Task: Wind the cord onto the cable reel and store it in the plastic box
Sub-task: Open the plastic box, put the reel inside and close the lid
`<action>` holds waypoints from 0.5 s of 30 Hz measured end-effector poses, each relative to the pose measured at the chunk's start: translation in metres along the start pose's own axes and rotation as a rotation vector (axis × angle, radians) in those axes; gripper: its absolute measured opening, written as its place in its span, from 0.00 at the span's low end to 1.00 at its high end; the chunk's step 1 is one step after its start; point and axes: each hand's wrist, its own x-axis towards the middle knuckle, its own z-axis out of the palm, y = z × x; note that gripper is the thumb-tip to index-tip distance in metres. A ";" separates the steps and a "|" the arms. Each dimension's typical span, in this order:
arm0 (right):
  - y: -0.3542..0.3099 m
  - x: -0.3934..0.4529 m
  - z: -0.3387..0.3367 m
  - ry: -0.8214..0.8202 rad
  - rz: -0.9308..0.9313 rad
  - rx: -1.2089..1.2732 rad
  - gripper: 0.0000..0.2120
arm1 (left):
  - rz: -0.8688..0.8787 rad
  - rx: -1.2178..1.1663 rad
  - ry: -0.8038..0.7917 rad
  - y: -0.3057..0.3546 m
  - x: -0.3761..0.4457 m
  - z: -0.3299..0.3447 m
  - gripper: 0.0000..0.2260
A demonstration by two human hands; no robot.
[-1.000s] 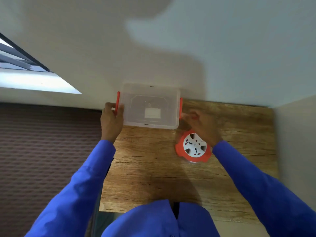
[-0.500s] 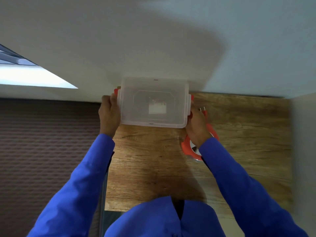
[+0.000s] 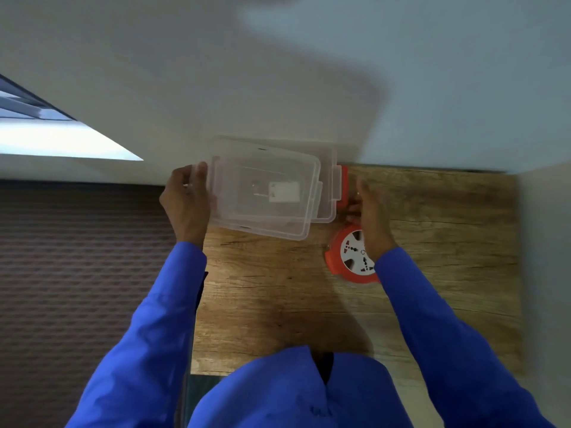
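The clear plastic box (image 3: 328, 168) stands at the back of the wooden table (image 3: 278, 304), against the wall. Its clear lid (image 3: 262, 196) is off the box, tilted and shifted left, and my left hand (image 3: 185, 205) grips the lid's left edge. My right hand (image 3: 370, 217) is at the box's right side, fingers curled on the orange latch (image 3: 343, 189). The orange cable reel (image 3: 350, 257) with a white socket face lies flat on the table just in front of the box's right end, partly hidden by my right wrist. No loose cord shows.
A pale wall (image 3: 309, 88) rises right behind the box. A side wall (image 3: 543, 273) bounds the table on the right. The table's left edge drops to a brown patterned floor (image 3: 77, 273). A window (image 3: 46, 134) is at upper left.
Both hands were at the latches on the shut box. Now the lid has come off, lifted and tilted to the left in my left hand. My right hand stays at the right latch.
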 end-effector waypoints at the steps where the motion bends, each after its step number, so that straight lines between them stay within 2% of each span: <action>1: 0.009 -0.002 -0.013 0.144 -0.095 -0.151 0.15 | 0.002 0.016 0.014 -0.001 0.001 -0.006 0.16; 2: 0.020 -0.002 -0.027 0.232 -0.151 -0.281 0.15 | 0.001 0.032 0.018 -0.002 0.000 -0.013 0.16; 3: 0.027 -0.005 -0.042 0.239 -0.131 -0.427 0.22 | -0.007 0.047 0.015 -0.004 0.000 -0.020 0.17; 5: 0.044 -0.011 -0.065 0.087 0.057 -0.648 0.45 | -0.060 0.036 0.010 -0.012 -0.003 -0.032 0.20; 6: 0.053 -0.015 -0.074 0.002 0.111 -0.750 0.52 | -0.124 -0.022 -0.005 -0.016 -0.006 -0.037 0.20; 7: 0.060 -0.021 -0.079 -0.054 0.114 -0.849 0.56 | -0.205 -0.111 -0.030 -0.019 -0.011 -0.041 0.19; 9: 0.069 -0.025 -0.082 -0.057 0.064 -0.902 0.57 | -0.394 -0.267 -0.098 -0.023 -0.024 -0.046 0.17; 11: 0.068 -0.027 -0.082 -0.063 0.117 -0.731 0.54 | -0.581 -0.408 -0.157 -0.029 -0.039 -0.047 0.15; 13: 0.063 -0.033 -0.083 -0.114 0.159 -0.629 0.41 | -0.700 -0.513 -0.176 -0.033 -0.052 -0.044 0.14; 15: 0.057 -0.042 -0.086 -0.165 0.114 -0.698 0.31 | -0.754 -0.581 -0.175 -0.034 -0.057 -0.037 0.10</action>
